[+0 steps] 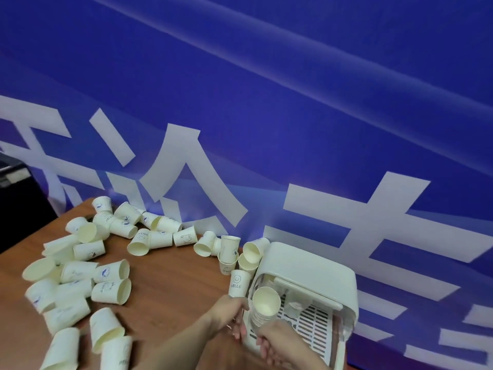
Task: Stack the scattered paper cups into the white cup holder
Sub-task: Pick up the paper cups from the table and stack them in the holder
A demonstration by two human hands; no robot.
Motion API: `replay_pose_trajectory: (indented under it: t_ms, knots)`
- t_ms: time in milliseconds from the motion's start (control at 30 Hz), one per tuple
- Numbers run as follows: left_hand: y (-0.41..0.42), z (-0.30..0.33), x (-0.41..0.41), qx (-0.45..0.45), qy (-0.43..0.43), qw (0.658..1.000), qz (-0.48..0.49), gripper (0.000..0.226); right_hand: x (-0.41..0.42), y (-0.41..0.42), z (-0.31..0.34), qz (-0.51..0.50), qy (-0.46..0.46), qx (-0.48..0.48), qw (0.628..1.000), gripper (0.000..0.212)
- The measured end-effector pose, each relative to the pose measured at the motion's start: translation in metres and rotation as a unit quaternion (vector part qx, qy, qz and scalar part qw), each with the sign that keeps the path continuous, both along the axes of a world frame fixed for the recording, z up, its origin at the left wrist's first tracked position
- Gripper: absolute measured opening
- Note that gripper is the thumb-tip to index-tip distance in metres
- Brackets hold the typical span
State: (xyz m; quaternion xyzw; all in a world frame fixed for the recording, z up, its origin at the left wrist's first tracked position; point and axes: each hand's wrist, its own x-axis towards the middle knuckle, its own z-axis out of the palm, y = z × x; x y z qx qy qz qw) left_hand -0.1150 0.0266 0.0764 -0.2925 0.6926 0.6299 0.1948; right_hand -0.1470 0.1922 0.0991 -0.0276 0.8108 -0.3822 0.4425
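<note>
Where right hand [277, 340] fingers clamp it, nested cream cup stack [262, 308], mouth upward; left hand [229, 313] grip unclear.

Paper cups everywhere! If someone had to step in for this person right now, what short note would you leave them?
Right hand: its grip is on the nested stack of cups, held at the open front of the white cup holder.
Left hand: at the stack's left side, by the upright HELLO cup; whether it holds anything cannot be told.
Done: several cups are nested into that one stack, not yet set down inside the holder.
Left: dozens of loose cups lie on their sides across the wooden table, with a smaller cluster just behind the holder. Gather, nest and load them.
</note>
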Motion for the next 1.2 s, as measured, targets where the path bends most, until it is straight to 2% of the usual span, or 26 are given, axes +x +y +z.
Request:
replay_pose_trajectory:
  t_ms: [67,133,233,333,400,500,567,700,867,1000,1200]
  knots:
    - [-0.015,0.014,-0.005,-0.075,-0.017,0.997,-0.011,0.027,0.002,-0.018,0.011,-0.010,0.027,-0.039,0.999,0.019]
    - [-0.031,0.029,-0.010,-0.202,-0.026,0.979,-0.023,0.029,-0.001,-0.036,0.023,-0.015,0.074,-0.058,0.995,0.018]
    - [-0.051,0.052,-0.016,-0.410,-0.024,0.905,-0.110,0.027,-0.016,-0.063,0.042,-0.016,0.148,-0.056,0.987,0.019]
    - [-0.074,0.063,-0.030,-0.493,0.007,0.854,-0.168,0.023,-0.035,-0.086,0.057,-0.004,0.259,-0.013,0.966,0.020]
    - [-0.094,0.065,-0.042,-0.539,0.028,0.818,-0.199,0.029,-0.045,-0.097,0.064,0.039,0.367,0.078,0.926,0.021]
    - [-0.113,0.070,-0.062,-0.558,0.046,0.794,-0.237,0.030,-0.059,-0.108,0.068,0.124,0.508,0.219,0.824,0.028]
    - [-0.121,0.073,-0.074,-0.569,0.066,0.777,-0.261,0.027,-0.071,-0.114,0.065,0.159,0.521,0.271,0.794,0.032]
    - [-0.140,0.066,-0.097,-0.600,0.099,0.734,-0.303,0.024,-0.091,-0.125,0.052,0.179,0.502,0.330,0.779,0.032]
    - [-0.149,0.044,-0.125,-0.589,0.109,0.727,-0.335,0.026,-0.115,-0.135,0.034,0.178,0.488,0.365,0.772,0.030]
    - [-0.149,0.025,-0.144,-0.591,0.116,0.710,-0.365,0.028,-0.136,-0.144,0.017,0.193,0.460,0.392,0.773,0.032]
    - [-0.157,0.001,-0.172,-0.571,0.108,0.734,-0.351,0.029,-0.169,-0.157,-0.010,0.224,0.437,0.426,0.760,0.036]
